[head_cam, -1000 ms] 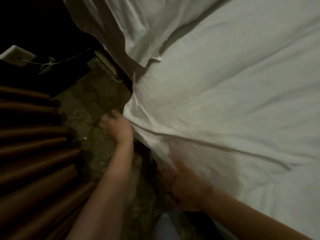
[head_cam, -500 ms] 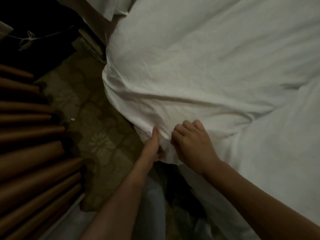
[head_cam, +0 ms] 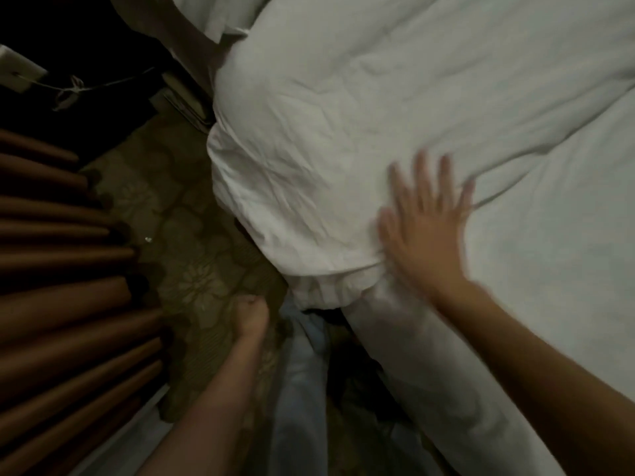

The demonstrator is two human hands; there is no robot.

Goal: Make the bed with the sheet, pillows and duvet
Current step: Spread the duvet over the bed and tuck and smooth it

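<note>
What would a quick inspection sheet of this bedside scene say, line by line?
Surface: white sheet covers the mattress, lightly creased.
Job's things: rumpled white duvet bunched at the bed's edge; a pillow corner at the top.
Clutter: small pale speck on the patterned carpet.
Hands: right hand spread flat on the bedding, blurred; left hand low beside the bed, fingers loosely curled, holding nothing.
Cables: thin knotted cord running from a wall plate.
Surroundings: brown pleated curtain on the left; dim lighting.
</note>
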